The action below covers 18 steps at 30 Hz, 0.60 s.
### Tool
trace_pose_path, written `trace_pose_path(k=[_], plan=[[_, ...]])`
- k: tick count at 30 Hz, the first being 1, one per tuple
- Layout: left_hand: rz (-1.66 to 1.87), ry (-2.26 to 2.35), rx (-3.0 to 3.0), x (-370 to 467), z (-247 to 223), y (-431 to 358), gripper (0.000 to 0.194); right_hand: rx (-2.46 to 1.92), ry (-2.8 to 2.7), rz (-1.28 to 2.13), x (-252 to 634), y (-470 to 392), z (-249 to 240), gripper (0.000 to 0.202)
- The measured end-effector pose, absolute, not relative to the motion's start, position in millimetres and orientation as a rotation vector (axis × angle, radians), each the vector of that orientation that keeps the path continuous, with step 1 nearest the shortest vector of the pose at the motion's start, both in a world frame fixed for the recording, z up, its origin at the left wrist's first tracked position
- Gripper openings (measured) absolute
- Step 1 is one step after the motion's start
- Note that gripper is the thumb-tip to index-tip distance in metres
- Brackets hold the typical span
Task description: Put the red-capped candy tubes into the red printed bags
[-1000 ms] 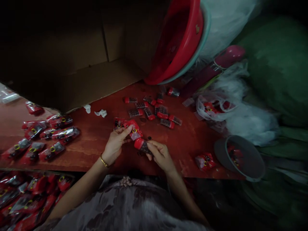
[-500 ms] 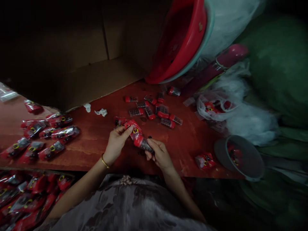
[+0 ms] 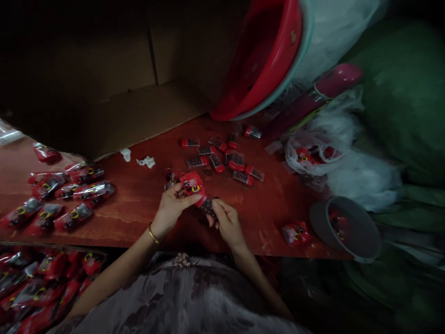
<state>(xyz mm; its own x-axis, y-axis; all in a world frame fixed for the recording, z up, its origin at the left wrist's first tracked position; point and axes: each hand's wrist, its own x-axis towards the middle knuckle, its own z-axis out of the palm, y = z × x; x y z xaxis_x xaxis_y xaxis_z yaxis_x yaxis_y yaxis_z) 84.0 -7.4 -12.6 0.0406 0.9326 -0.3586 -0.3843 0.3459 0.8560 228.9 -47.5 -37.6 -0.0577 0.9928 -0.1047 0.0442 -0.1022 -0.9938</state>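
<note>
Above the near part of the table, my left hand (image 3: 173, 202) pinches a red printed plastic bag (image 3: 190, 182), thumb on its front. My right hand (image 3: 226, 219) closes its fingers round the lower end of a small capped tube (image 3: 207, 207), clear with dark contents. The tube's upper end meets the bag's lower edge under my left thumb; how far it sits inside I cannot tell. Just beyond my left hand lies another red bag (image 3: 171, 176). Farther off, several red-capped tubes (image 3: 235, 160) lie loose on the table.
Filled red packets (image 3: 73, 218) lie at left, more in a container (image 3: 45, 283) below. A large cardboard box (image 3: 139, 102) stands behind. A red basin (image 3: 278, 60), a pink flask (image 3: 333, 81), a plastic bag (image 3: 361, 178) and a grey bucket (image 3: 321, 218) are on the right.
The tube and the red bag have come closer together, and the tube's red cap shows less. My left thumb has slid down the bag toward the tube; my right hand has shifted slightly left.
</note>
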Motion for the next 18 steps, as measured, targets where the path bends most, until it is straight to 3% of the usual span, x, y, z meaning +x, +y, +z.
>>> trace_pose_path(k=[13,18], plan=[[1.084,0.999,0.527,100.2,-26.4,-26.4,0.033,-1.246,-0.916,1.278,204.2,-52.7,-60.4,0.041],[1.139,1.029,0.477,103.0,-26.9,-24.1,0.034,-1.337,-1.093,1.146,205.2,-49.2,-49.6,0.04]])
